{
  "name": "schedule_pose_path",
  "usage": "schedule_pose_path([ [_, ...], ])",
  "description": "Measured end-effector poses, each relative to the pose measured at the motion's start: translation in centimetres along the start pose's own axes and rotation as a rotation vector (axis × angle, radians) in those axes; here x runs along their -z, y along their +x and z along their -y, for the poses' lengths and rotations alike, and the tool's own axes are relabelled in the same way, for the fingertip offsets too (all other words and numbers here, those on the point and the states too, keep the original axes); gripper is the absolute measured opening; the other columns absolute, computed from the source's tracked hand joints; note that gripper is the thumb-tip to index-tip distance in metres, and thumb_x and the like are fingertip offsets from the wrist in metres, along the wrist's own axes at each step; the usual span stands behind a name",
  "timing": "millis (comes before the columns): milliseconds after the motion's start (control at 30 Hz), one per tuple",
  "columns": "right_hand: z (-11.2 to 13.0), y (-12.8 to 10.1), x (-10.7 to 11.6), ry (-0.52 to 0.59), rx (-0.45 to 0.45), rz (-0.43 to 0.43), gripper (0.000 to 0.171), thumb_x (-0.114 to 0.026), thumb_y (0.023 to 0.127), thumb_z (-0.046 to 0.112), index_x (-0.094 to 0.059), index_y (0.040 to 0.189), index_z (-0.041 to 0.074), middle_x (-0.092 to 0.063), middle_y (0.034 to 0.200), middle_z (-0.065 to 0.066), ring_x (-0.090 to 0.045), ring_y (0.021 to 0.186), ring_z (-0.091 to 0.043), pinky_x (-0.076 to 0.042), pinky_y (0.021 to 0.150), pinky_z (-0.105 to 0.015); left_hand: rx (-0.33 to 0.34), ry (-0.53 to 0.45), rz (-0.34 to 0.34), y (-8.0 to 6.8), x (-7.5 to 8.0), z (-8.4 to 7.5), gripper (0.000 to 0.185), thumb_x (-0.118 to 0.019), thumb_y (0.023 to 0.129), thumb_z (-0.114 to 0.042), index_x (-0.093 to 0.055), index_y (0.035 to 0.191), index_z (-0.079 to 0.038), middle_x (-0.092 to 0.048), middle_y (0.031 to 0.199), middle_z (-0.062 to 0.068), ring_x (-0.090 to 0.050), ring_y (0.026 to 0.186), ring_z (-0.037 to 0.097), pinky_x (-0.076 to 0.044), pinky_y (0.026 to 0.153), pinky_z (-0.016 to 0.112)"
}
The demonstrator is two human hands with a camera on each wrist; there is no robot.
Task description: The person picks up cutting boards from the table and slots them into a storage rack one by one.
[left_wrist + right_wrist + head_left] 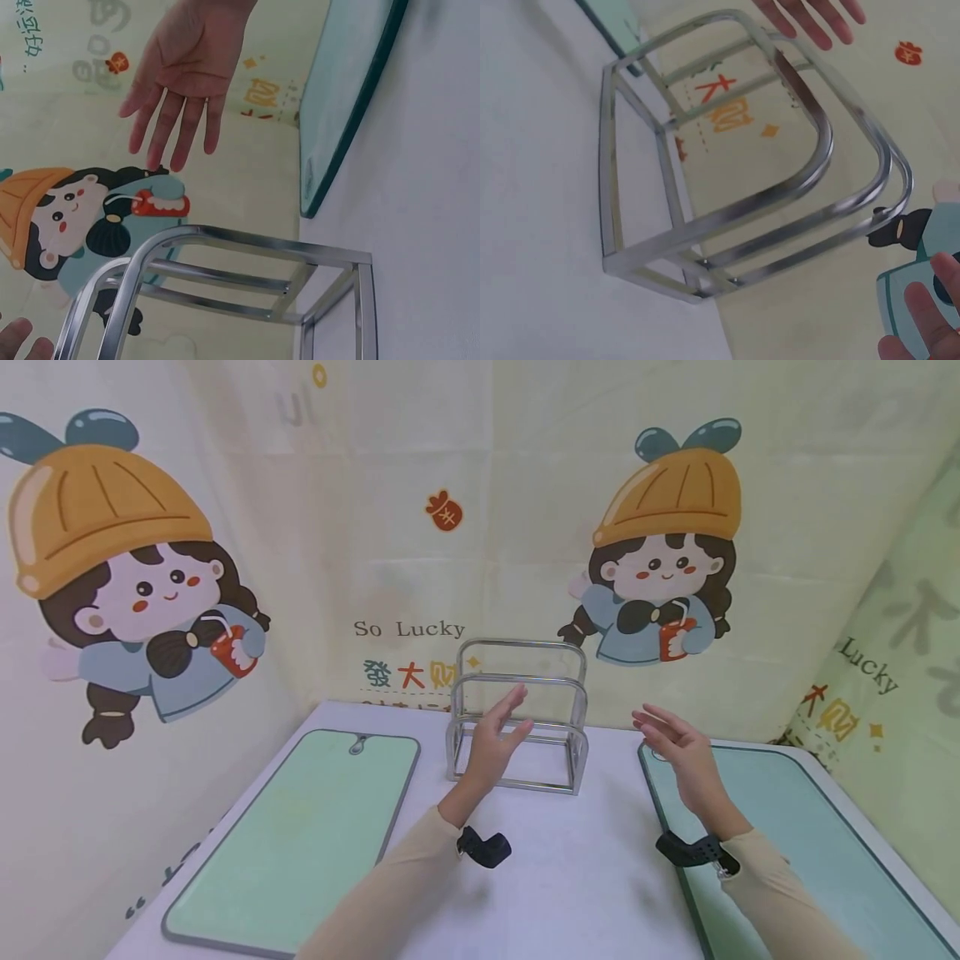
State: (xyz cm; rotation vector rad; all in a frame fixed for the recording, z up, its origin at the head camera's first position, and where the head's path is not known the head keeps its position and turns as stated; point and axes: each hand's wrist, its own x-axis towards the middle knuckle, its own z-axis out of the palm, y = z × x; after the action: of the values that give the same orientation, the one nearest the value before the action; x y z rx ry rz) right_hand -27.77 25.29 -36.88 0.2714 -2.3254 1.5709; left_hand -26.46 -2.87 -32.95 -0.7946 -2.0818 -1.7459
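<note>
A silver metal rack (551,680) with three upright rounded loops stands on the white table near the back wall. My left hand (491,747) hovers in front of the rack, fingers extended, overlapping its loops in the head view. Off to the rack's right, my right hand (686,768) is raised over the edge of the right board, palm turned inward and fingers relaxed. Neither hand holds anything. From the left wrist, the right hand (191,67) shows its spread palm beyond the rack (300,253). In the right wrist view, the rack (742,206) lies between both hands' fingers.
A pale green board (300,827) with a grey rim and a hanging hole lies flat on the left. Another green board (810,827), dark-rimmed, lies on the right. The white table (570,877) meets walls covered in cartoon-printed cloth (525,568).
</note>
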Motion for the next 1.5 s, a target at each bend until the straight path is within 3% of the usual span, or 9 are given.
schedule_pose_path([
  [100, -0.2, -0.1, 0.8, 0.013, 0.015, 0.002, 0.051, -0.054, 0.095, 0.031, -0.043, 0.140, 0.012, -0.059, 0.130, 0.009, -0.053, 0.107, 0.014, -0.044, 0.088, -0.006, 0.001, -0.010, 0.020, 0.2, -0.6, 0.2, 0.052, -0.053, 0.093, -0.002, -0.034, 0.140, 0.009, -0.041, 0.143, 0.025, -0.038, 0.134, 0.036, -0.029, 0.114, 0.044],
  [300, -0.3, -0.5, 2.0, 0.006, 0.027, 0.006, 0.048, -0.054, 0.095, 0.029, -0.044, 0.139, 0.011, -0.060, 0.122, 0.020, -0.053, 0.105, 0.014, -0.044, 0.084, -0.003, -0.004, -0.012, 0.027, 0.5, -2.2, 2.9, 0.054, -0.055, 0.092, -0.006, -0.036, 0.142, 0.001, -0.044, 0.143, 0.019, -0.041, 0.134, 0.030, -0.030, 0.113, 0.042],
  [400, -0.4, -0.6, 2.6, 0.008, 0.028, 0.008, 0.047, -0.054, 0.095, 0.026, -0.045, 0.139, 0.011, -0.060, 0.119, 0.024, -0.053, 0.105, 0.014, -0.044, 0.083, -0.002, -0.020, -0.011, 0.034, 0.4, -2.9, 3.4, 0.053, -0.056, 0.093, -0.009, -0.037, 0.142, -0.002, -0.045, 0.143, 0.015, -0.042, 0.134, 0.027, -0.032, 0.113, 0.040],
  [933, -0.7, -1.2, 5.6, -0.052, 0.028, -0.016, 0.042, -0.053, 0.096, 0.024, -0.048, 0.136, 0.010, -0.057, 0.112, 0.031, -0.054, 0.102, 0.016, -0.045, 0.080, -0.002, -0.069, 0.012, 0.087, -0.5, -6.1, 3.3, 0.052, -0.059, 0.091, -0.012, -0.041, 0.139, -0.001, -0.050, 0.139, 0.014, -0.048, 0.129, 0.027, -0.038, 0.109, 0.038],
  [1100, -0.7, -1.4, 6.8, 0.016, 0.026, -0.036, 0.040, -0.054, 0.095, 0.020, -0.049, 0.134, 0.008, -0.061, 0.109, 0.030, -0.057, 0.101, 0.013, -0.046, 0.079, -0.003, -0.043, 0.018, 0.108, -0.8, -6.8, 3.3, 0.052, -0.058, 0.092, -0.015, -0.042, 0.140, -0.004, -0.050, 0.140, 0.013, -0.048, 0.129, 0.025, -0.039, 0.109, 0.036],
  [1333, -0.7, -1.6, 8.1, 0.193, 0.024, 0.001, 0.036, -0.054, 0.095, 0.015, -0.055, 0.130, 0.011, -0.065, 0.108, 0.023, -0.060, 0.099, 0.011, -0.048, 0.077, -0.004, -0.018, 0.018, 0.132, -1.2, -7.6, 3.6, 0.052, -0.059, 0.092, -0.017, -0.042, 0.141, -0.009, -0.049, 0.141, 0.007, -0.049, 0.129, 0.020, -0.039, 0.109, 0.036],
  [1400, -0.7, -1.7, 8.4, 0.229, 0.020, 0.003, 0.034, -0.054, 0.095, 0.014, -0.056, 0.129, 0.012, -0.066, 0.108, 0.022, -0.060, 0.099, 0.010, -0.048, 0.077, -0.005, -0.003, 0.018, 0.146, -1.5, -7.6, 2.7, 0.052, -0.058, 0.092, -0.015, -0.041, 0.141, -0.007, -0.049, 0.141, 0.009, -0.049, 0.128, 0.022, -0.039, 0.109, 0.037],
  [1500, -0.7, -1.8, 8.8, 0.271, 0.022, 0.013, 0.033, -0.053, 0.095, 0.012, -0.057, 0.127, 0.013, -0.066, 0.108, 0.020, -0.061, 0.098, 0.009, -0.049, 0.077, -0.006, -0.006, 0.038, 0.159, -1.9, -7.9, 2.7, 0.052, -0.057, 0.093, -0.017, -0.041, 0.141, -0.008, -0.050, 0.141, 0.010, -0.049, 0.128, 0.023, -0.038, 0.109, 0.038],
])
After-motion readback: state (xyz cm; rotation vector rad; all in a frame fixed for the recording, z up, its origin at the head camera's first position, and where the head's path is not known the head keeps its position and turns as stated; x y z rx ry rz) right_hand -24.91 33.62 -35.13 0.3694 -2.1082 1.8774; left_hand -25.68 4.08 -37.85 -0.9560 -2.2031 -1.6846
